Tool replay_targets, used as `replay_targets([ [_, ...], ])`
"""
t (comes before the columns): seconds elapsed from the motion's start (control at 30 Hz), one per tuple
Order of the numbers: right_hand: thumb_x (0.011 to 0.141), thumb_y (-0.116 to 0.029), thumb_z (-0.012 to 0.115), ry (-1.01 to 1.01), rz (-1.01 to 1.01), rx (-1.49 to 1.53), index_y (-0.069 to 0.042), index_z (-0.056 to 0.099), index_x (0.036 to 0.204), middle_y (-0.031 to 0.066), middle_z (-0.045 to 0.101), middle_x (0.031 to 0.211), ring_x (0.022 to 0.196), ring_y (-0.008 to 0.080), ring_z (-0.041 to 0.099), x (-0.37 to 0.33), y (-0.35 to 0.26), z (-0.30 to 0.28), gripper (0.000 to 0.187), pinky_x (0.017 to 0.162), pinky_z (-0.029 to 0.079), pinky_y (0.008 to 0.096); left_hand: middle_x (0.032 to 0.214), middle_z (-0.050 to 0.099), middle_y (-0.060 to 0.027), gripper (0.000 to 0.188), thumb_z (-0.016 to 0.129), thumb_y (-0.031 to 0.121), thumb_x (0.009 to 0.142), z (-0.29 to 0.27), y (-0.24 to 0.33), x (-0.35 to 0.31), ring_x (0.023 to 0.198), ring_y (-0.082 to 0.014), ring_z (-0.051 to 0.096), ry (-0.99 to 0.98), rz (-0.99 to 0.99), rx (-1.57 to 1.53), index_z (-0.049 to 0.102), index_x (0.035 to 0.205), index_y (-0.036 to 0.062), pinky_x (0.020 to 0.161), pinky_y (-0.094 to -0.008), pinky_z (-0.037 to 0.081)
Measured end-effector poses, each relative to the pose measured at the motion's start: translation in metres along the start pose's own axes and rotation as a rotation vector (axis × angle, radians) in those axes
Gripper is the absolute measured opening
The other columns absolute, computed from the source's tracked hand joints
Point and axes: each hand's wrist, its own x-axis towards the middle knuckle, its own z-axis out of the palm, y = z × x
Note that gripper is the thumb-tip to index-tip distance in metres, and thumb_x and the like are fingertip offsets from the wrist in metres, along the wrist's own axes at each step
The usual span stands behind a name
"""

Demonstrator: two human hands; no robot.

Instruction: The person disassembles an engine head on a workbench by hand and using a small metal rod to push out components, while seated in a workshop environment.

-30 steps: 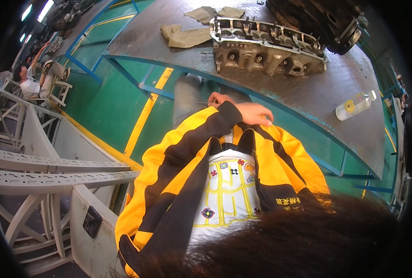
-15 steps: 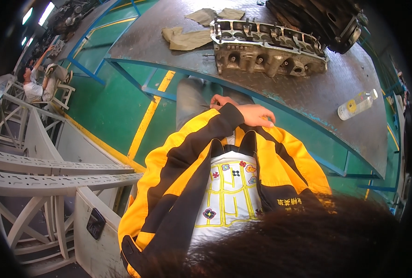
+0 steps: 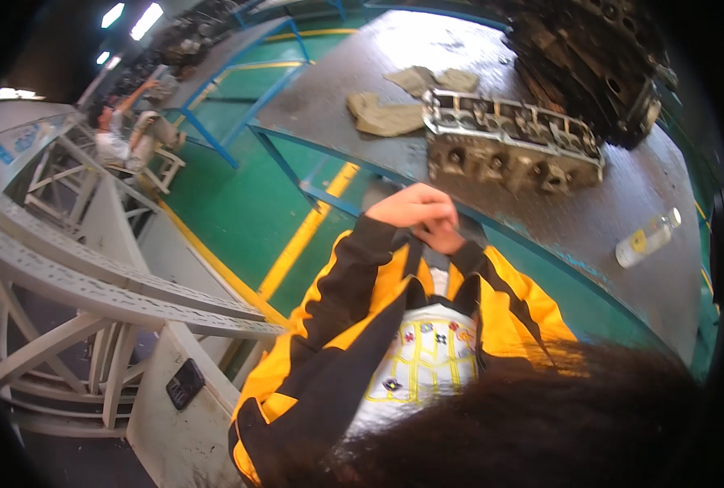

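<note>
Cylinder head (image 3: pixel 508 154), grimy on its side and brighter along its top rim, rests in the head view on the bench (image 3: pixel 553 224), near its close edge and beyond the person's hands. The left hand (image 3: pixel 415 206) reaches in from the left, its fingers bent and held close together, meeting the right hand (image 3: pixel 441 237) just below. The right hand's fingers curl up beneath the left's; whether anything is pinched between the two I cannot tell. Both are in front of the bench edge, apart from the cylinder head, and the sleeves of a yellow and black jacket (image 3: pixel 338 285) run down from them.

Khaki cloth (image 3: pixel 386 116) lies crumpled just left of the cylinder head, with more pieces behind it. A dark, bulky engine assembly (image 3: pixel 590 73) fills the bench's far right, and a clear bottle (image 3: pixel 647 239) with a pale cap is nearer the right edge.

Off to the left, a pale metal framework (image 3: pixel 118 281) curves over the green floor (image 3: pixel 224 199), and another person (image 3: pixel 118 149) sits by a second bench (image 3: pixel 232 61) with one arm raised.
</note>
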Motion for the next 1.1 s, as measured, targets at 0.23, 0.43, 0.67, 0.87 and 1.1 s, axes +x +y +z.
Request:
replay_targets([
  [0.23,0.095,-0.028,0.064,-0.205,0.43,0.126,-0.005,0.063,0.101,0.0143,0.069,0.093,0.087,0.0256,0.066,-0.005,0.003,-0.026,0.024,0.08,0.051,0.0377,0.086,0.067,-0.0159,0.011,0.067,0.012,0.085,-0.09,-0.031,0.009,0.084,-0.0338,0.064,1.001,0.292,0.812,0.067,0.09,0.0018,0.076,-0.0411,0.051],
  [0.43,0.096,-0.028,0.064,-0.265,0.439,0.15,-0.003,0.061,0.101,0.016,0.068,0.096,0.09,0.0294,0.064,0.008,-0.021,-0.027,0.026,0.085,0.049,0.0359,0.095,0.069,-0.0074,0.015,0.071,0.016,0.082,-0.115,-0.03,0.01,0.101,-0.0296,0.06,0.815,0.169,1.266,0.071,0.096,0.0119,0.085,-0.0429,0.041],
  [0.67,0.097,-0.03,0.063,-0.288,0.62,0.14,-0.005,0.061,0.102,0.0159,0.067,0.099,0.089,0.0273,0.061,0.006,-0.024,-0.034,0.026,0.086,0.047,0.0341,0.088,0.065,-0.0061,0.015,0.07,0.023,0.082,-0.105,-0.037,0.046,0.098,-0.0285,0.058,0.799,0.123,1.394,0.076,0.092,0.0141,0.085,-0.0453,0.038],
  [0.87,0.097,-0.03,0.063,-0.308,0.58,0.148,-0.005,0.062,0.1,0.0147,0.066,0.097,0.088,0.0263,0.059,0.007,-0.034,-0.033,0.025,0.084,0.047,0.0343,0.093,0.073,-0.0058,0.014,0.068,0.017,0.081,-0.11,-0.036,0.059,0.1,-0.0267,0.061,0.715,0.127,1.373,0.077,0.092,0.0139,0.089,-0.0457,0.039],
  [1.1,0.097,-0.03,0.063,-0.287,0.619,0.14,-0.005,0.063,0.099,0.0141,0.067,0.099,0.09,0.0264,0.061,0.007,-0.036,-0.038,0.025,0.086,0.048,0.0336,0.093,0.074,-0.0073,0.02,0.07,0.019,0.08,-0.116,-0.027,0.061,0.094,-0.028,0.068,0.639,-0.06,1.213,0.074,0.099,0.0158,0.087,-0.0458,0.04],
])
